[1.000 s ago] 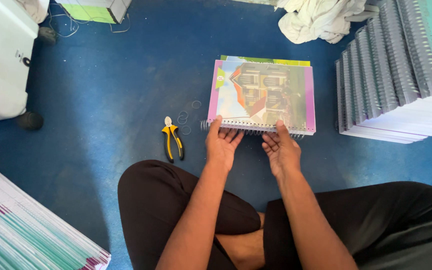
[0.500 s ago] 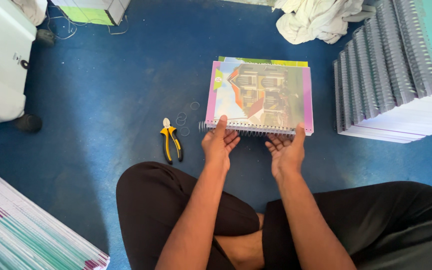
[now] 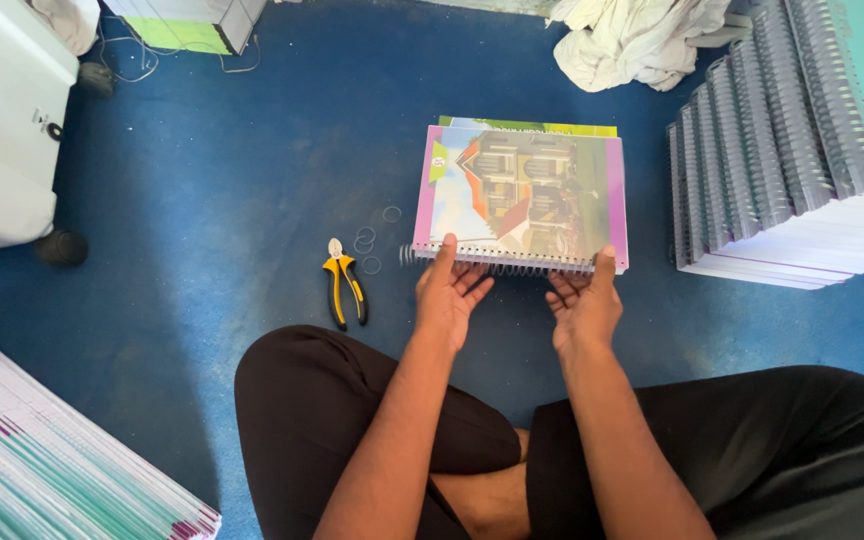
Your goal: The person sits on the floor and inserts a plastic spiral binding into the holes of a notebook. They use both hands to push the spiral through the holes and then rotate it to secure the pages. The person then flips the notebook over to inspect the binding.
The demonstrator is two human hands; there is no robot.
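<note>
Risk of the wire spiral [image 3: 497, 263] slipping out of its holes or snagging, since one end juts past the left corner of the spiral-bound notebook [image 3: 522, 195]. Lying flat on the blue floor [image 3: 232, 180], just ahead of the crossed legs. Left hand [image 3: 449, 295] palm up, thumb on the cover's near edge, loosely pinching it. Right hand [image 3: 584, 305] likewise, thumb on the right corner. Yellow-handled cutters [image 3: 344, 285] near the left hand, untouched.
</note>
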